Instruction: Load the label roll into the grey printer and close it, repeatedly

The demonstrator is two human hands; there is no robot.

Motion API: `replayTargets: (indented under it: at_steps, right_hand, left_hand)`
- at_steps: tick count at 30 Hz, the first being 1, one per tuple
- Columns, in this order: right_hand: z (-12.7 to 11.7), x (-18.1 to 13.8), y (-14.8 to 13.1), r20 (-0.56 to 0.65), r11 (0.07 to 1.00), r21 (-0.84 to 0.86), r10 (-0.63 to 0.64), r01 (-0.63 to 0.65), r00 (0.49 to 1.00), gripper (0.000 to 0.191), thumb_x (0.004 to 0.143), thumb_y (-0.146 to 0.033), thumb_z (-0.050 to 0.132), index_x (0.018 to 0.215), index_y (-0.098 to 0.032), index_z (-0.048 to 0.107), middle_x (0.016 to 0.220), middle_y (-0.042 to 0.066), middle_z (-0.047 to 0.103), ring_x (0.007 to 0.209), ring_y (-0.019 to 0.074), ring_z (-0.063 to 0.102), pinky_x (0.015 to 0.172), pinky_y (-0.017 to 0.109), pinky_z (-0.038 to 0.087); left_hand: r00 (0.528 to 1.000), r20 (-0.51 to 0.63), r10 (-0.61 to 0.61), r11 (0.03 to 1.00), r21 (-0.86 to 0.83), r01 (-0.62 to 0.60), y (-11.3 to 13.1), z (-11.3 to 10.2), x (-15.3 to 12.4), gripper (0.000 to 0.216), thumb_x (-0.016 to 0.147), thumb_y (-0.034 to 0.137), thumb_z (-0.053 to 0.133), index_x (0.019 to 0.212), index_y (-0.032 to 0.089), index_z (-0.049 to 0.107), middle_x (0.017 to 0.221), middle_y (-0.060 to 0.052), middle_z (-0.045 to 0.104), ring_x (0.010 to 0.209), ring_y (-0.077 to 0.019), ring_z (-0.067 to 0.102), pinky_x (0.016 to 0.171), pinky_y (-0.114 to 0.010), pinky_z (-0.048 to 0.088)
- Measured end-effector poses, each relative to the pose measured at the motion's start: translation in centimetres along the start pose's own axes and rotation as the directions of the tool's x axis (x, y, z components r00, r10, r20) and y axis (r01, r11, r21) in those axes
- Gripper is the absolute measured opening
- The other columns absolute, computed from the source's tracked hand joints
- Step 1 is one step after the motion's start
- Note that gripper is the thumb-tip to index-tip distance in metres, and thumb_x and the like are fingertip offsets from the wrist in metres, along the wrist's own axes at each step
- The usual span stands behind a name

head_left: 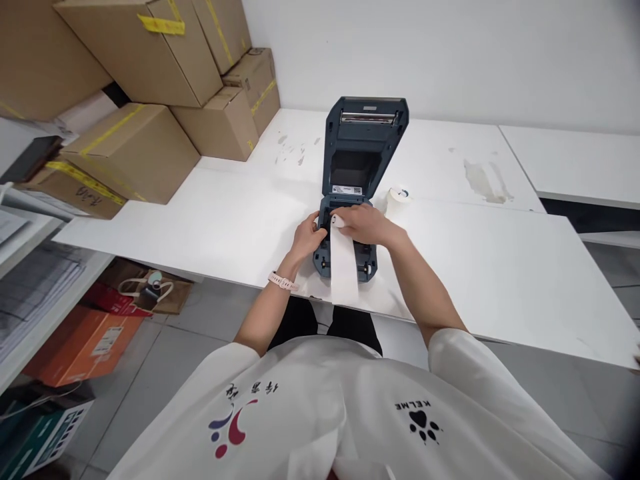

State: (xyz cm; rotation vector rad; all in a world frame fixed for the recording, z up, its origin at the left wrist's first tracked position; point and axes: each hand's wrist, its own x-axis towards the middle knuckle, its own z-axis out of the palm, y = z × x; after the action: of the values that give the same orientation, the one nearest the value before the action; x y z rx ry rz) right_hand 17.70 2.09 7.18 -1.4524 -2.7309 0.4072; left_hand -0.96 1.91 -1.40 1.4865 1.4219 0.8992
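Note:
A dark blue label printer (370,141) stands on the white table with its lid tipped up and back. My right hand (364,223) reaches into its base from the right, fingers curled over a small white label roll (338,221). From that roll a white paper strip (344,270) runs forward over the printer's front and hangs past the table edge. My left hand (305,239) grips the left side wall of the base, thumb on the inner side. What its fingertips touch is partly hidden. Behind my right hand, a second white roll (397,199) lies on the table.
Several taped cardboard boxes (135,147) are stacked at the left of the white table (240,220). A white wall (450,60) rises behind. Below left, a shelf holds papers, and an orange box (83,343) sits lower down. The table's front edge is close to my body.

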Motion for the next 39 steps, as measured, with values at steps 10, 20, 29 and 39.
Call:
replayTargets:
  at_steps: [10, 20, 29, 39]
  right_hand:
    - [3.1, -0.4, -1.2, -0.085, 0.994, -0.107, 0.016, -0.025, 0.996, 0.035, 0.094, -0.014, 0.051, 0.125, -0.011, 0.068, 0.129, 0.016, 0.069, 0.121, 0.0336, 0.061, 0.1, 0.047, 0.046]
    - [8.8, -8.8, -5.4, -0.445, 0.989, 0.135, 0.005, 0.061, 0.896, 0.039, 0.104, -0.035, 0.046, 0.135, -0.018, 0.063, 0.147, 0.012, 0.06, 0.142, 0.0282, 0.052, 0.115, 0.05, 0.049]
    - [9.9, -9.1, -7.0, -0.433, 0.992, 0.124, 0.053, 0.002, 0.9, 0.052, 0.1, -0.049, 0.052, 0.145, -0.023, 0.052, 0.157, 0.013, 0.05, 0.149, 0.0313, 0.043, 0.115, 0.054, 0.046]
    - [9.3, -9.5, -6.2, -0.406, 0.979, 0.204, 0.057, 0.03, 0.912, 0.044, 0.101, -0.046, 0.05, 0.139, -0.026, 0.057, 0.154, 0.01, 0.053, 0.148, 0.028, 0.044, 0.115, 0.052, 0.045]
  left_hand:
    - [0.992, -0.092, -0.082, 0.986, -0.155, 0.067, -0.9, 0.9, -0.1, 0.068, 0.07, 0.022, 0.064, 0.138, 0.017, 0.059, 0.092, -0.004, 0.066, 0.081, -0.0172, 0.057, 0.072, -0.03, 0.045]
    - [0.986, 0.097, -0.137, 0.881, -0.443, 0.166, 0.5, 0.9, -0.7, 0.08, 0.069, 0.024, 0.07, 0.145, 0.019, 0.046, 0.146, -0.013, 0.054, 0.125, -0.0262, 0.057, 0.101, -0.036, 0.048]
    - [0.98, 0.125, -0.156, 0.891, -0.411, 0.194, 0.6, 0.8, -0.8, 0.082, 0.07, 0.029, 0.073, 0.147, 0.022, 0.044, 0.147, -0.013, 0.053, 0.122, -0.026, 0.058, 0.096, -0.036, 0.05]
    - [0.979, 0.142, -0.144, 0.9, -0.392, 0.19, 0.4, 0.7, -0.8, 0.081, 0.073, 0.032, 0.072, 0.148, 0.023, 0.043, 0.151, -0.012, 0.051, 0.127, -0.0254, 0.056, 0.096, -0.034, 0.05]
